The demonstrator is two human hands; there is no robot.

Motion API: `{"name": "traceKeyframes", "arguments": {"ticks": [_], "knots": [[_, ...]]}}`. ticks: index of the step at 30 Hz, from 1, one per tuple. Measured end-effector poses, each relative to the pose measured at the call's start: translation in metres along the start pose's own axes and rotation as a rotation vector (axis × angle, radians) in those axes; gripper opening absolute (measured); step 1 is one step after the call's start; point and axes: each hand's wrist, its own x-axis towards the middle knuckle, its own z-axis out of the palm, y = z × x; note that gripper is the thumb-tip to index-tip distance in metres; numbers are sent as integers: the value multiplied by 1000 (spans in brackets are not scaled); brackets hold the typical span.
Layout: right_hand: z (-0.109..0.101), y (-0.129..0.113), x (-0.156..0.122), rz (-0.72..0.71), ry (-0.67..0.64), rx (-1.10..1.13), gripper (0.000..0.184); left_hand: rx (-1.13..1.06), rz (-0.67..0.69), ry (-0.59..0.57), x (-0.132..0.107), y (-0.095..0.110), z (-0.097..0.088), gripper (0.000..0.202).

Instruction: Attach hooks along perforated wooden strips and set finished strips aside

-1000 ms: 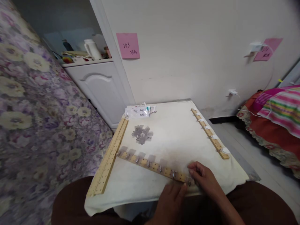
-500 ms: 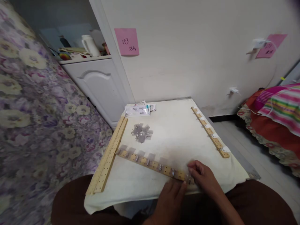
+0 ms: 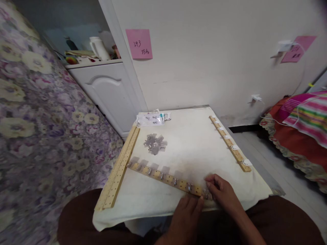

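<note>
A perforated wooden strip (image 3: 163, 177) lies slantwise on the white cloth (image 3: 194, 149). At the strip's right end, the right hand (image 3: 222, 192) has its fingers pinched on the last metal hook (image 3: 207, 195). The left hand (image 3: 187, 211), fingers loose and gripping nothing, touches the strip's near edge beside that hook.

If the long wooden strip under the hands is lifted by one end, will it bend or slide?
The wooden strip looks thin but straight, so it probably stays stiff and light. The small metal hooks along it may snag the white cloth if pushed.
</note>
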Motion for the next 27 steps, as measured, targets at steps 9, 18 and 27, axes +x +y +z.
{"name": "traceKeyframes", "arguments": {"ticks": [9,18,27], "knots": [[-3,3,-2,-14,-38,13,21,26,-30,-54,1,2,-1,61],[-3,1,-1,-3,-63,-45,30,25,-16,-13,1,0,2,61],[-3,3,-1,0,-42,-94,31,49,-38,-69,3,2,-1,61]]}}
